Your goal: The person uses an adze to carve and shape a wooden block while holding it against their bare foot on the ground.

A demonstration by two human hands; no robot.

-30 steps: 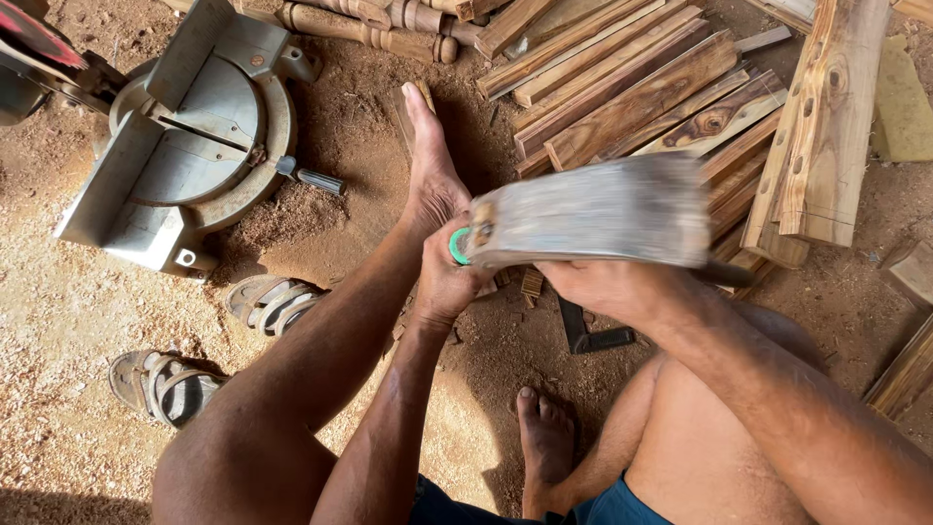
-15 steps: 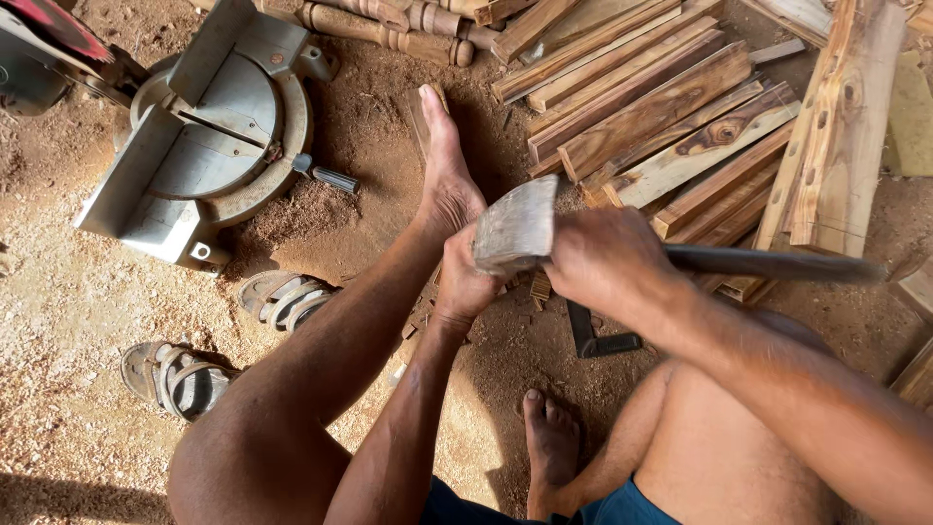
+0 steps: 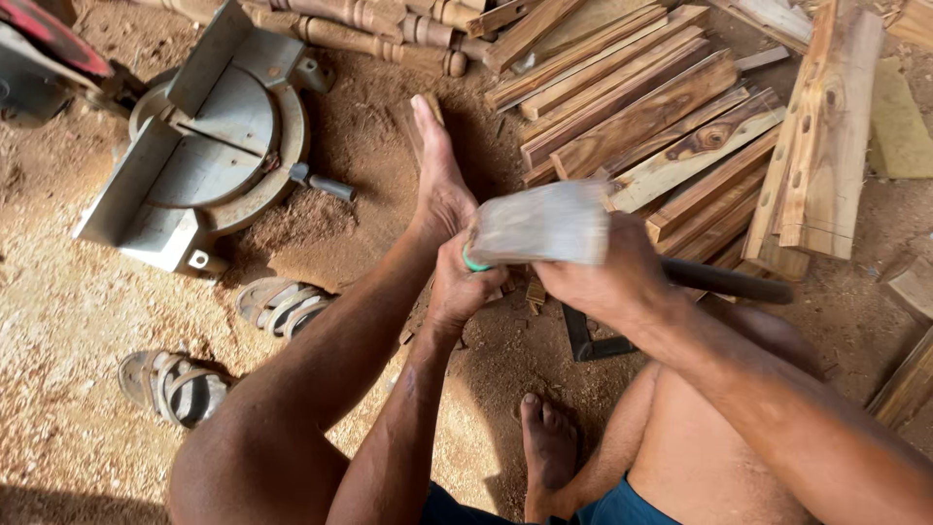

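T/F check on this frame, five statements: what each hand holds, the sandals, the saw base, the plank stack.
1. The right hand grips a mallet with a blurred head. True.
2. The left hand rests flat on the sand, empty. False: it is closed around a green-capped tool handle just under the mallet.
3. Two sandals lie on the sawdust at the left. True.
4. The grey round saw base sits on top of the plank stack. False: it stands on the ground, upper left, apart from the planks.
5. Both feet wear sandals. False: the bare foot shows.
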